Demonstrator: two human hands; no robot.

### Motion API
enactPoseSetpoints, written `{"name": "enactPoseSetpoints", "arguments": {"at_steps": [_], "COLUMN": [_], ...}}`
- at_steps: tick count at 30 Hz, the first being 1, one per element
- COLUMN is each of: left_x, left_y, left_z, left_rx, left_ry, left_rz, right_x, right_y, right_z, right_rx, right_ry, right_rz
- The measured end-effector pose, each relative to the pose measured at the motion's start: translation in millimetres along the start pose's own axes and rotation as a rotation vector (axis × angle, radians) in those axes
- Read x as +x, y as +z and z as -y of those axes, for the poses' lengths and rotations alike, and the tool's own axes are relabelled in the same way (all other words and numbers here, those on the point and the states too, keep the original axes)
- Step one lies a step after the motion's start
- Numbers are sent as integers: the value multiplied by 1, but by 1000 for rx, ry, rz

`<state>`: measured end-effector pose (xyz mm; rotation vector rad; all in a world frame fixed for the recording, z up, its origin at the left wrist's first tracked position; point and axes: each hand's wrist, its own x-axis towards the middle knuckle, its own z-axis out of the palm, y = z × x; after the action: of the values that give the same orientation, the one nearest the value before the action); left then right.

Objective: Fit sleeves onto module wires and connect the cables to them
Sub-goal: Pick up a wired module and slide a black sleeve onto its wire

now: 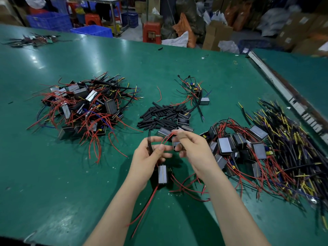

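A green table fills the frame, with blue crates (and cardboard boxes) along the top. At center, the left hand grips a module by its wires; the right hand pinches a red wire. Black sleeves lie just above.

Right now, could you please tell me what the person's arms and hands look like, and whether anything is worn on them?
Both forearms are bare up to the bottom edge of the picture: no sleeves, gloves, watch or bracelets show. The left hand has no rings that I can see. The right hand seems to have a tan strip, perhaps tape, round one fingertip, though it is blurred.
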<state>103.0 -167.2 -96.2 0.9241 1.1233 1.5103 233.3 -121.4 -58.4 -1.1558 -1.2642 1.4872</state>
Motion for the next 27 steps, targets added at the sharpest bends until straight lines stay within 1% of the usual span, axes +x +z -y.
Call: {"name": "enactPoseSetpoints", "arguments": {"at_steps": [2,5,7,10,11,13,15,16,18,20,22,24,27], "left_x": [-1,0,1,0,-1,-1,0,-1,-2,-3,-3,-1,0], "left_y": [0,-2,-2,1,2,3,1,0,-1,-1,-2,-3,-3], "left_z": [1,1,1,2,3,2,0,-1,-3,-4,-4,-4,-4], "left_rx": [-7,-11,-19,57,87,80,26,12,9,16,16,12,39], "left_ry": [3,-3,-1,24,32,33,27,33,45,46,46,52,67], "left_rz": [1,-11,-33,-46,-56,-98,-137,-148,-146,-134,-127,-126,-122], "right_x": [0,0,1,7,10,19,32,40,61,82,103,118,131], "right_y": [4,8,11,15,16,14,11,9,9,15,24,35,49], "right_z": [1,2,2,2,3,10,22,29,41,47,46,40,30], "right_rx": [13,-1,-23,-150,-218,-290,-232,-208,-248,-425,-785,-1131,-1476], "right_ry": [-28,-118,-166,-210,-209,-163,-71,-47,-70,-129,-184,-205,-220], "right_rz": [82,145,110,-35,-52,18,98,90,36,8,22,88,205]}}
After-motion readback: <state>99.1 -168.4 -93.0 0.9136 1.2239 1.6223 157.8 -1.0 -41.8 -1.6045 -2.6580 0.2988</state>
